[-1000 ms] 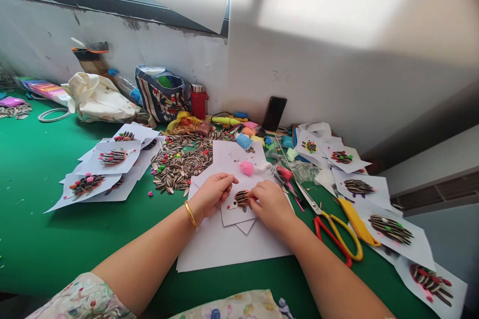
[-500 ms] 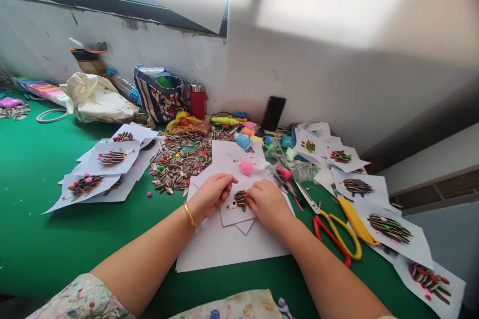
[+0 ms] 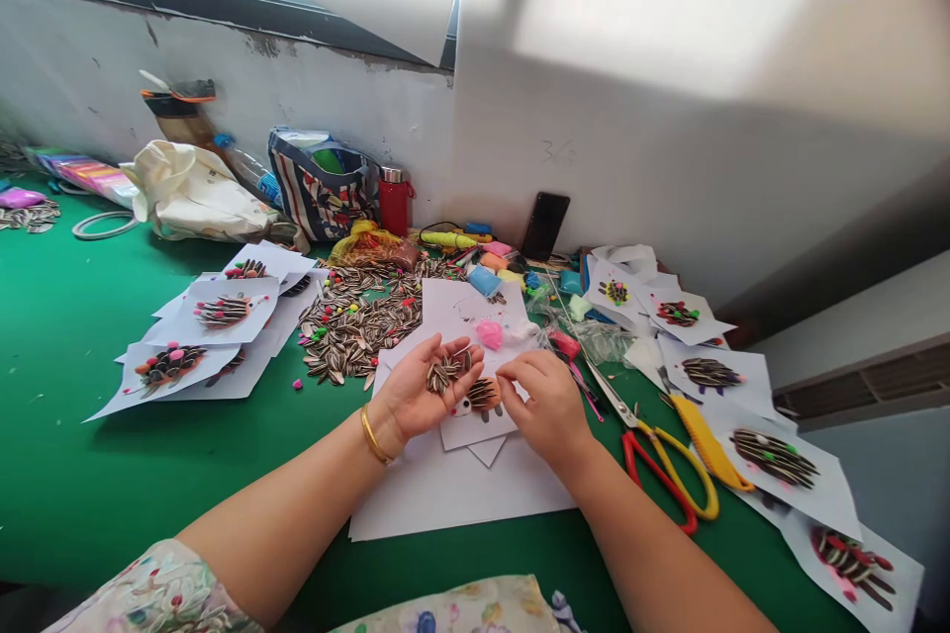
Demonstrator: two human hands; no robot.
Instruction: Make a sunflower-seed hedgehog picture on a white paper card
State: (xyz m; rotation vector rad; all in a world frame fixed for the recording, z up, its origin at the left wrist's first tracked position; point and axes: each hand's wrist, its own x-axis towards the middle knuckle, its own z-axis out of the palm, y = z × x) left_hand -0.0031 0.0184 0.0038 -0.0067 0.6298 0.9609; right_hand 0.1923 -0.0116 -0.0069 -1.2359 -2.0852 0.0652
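My left hand (image 3: 416,396), palm up with a gold bangle at the wrist, cups a small heap of striped sunflower seeds (image 3: 446,371). Just right of it, my right hand (image 3: 545,406) hovers with thumb and forefinger pinched together; what lies between them is too small to make out. Between and below both hands is a white card (image 3: 464,433) bearing a hedgehog figure (image 3: 486,396) with seeds for spines, partly hidden by my left fingers. Under the card lie more white sheets (image 3: 430,504). A pink clay lump (image 3: 489,333) sits behind the card.
A spread of loose sunflower seeds (image 3: 363,326) lies to the left. Finished-looking hedgehog cards (image 3: 223,310) are stacked further left, others (image 3: 787,460) at right. Scissors (image 3: 660,455) and a yellow cutter (image 3: 712,445) lie right of my hand. A phone (image 3: 545,226) leans against the wall.
My left hand has turned palm up and opened out, revealing the seeds in it. My right hand has lifted slightly off the hedgehog, its fingers now pinched.
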